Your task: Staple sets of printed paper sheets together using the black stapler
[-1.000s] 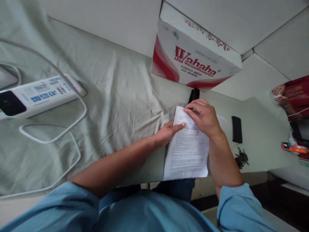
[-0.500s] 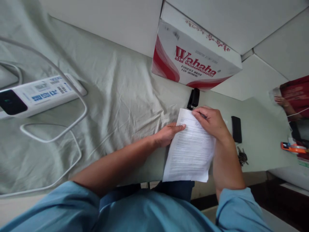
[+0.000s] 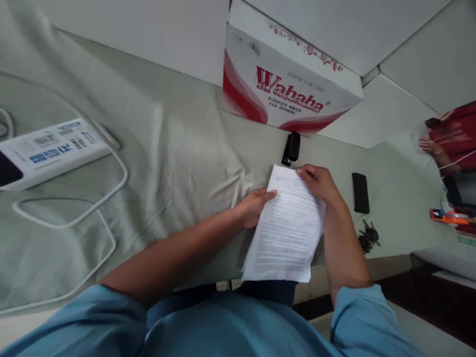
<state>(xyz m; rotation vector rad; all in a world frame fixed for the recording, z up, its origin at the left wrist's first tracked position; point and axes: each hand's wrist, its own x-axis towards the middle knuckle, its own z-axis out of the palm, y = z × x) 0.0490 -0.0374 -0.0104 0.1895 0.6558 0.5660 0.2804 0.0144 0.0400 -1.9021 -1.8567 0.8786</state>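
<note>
Printed sheets of paper [image 3: 284, 233] are held between my two hands, their lower edge reaching past the table's front edge. My left hand [image 3: 255, 206] grips the left side, thumb on top. My right hand [image 3: 318, 183] is closed on the upper right corner, its thumb and fingers pinching the edge. Just beyond the papers' top edge lies a black stapler [image 3: 291, 148], touched by neither hand. How many sheets there are I cannot tell.
A Wahaha water carton [image 3: 290, 82] stands behind the stapler. Right of me lie a black phone [image 3: 360, 192] and keys [image 3: 369, 236]. To the left are a white power bank [image 3: 55, 148] and a looping cable [image 3: 121, 183]. Another person's hand [image 3: 429, 145] shows far right.
The view has shifted a little, so everything appears further left. My left thumb has slid back toward the papers' left edge. Both hands still hold the papers.
</note>
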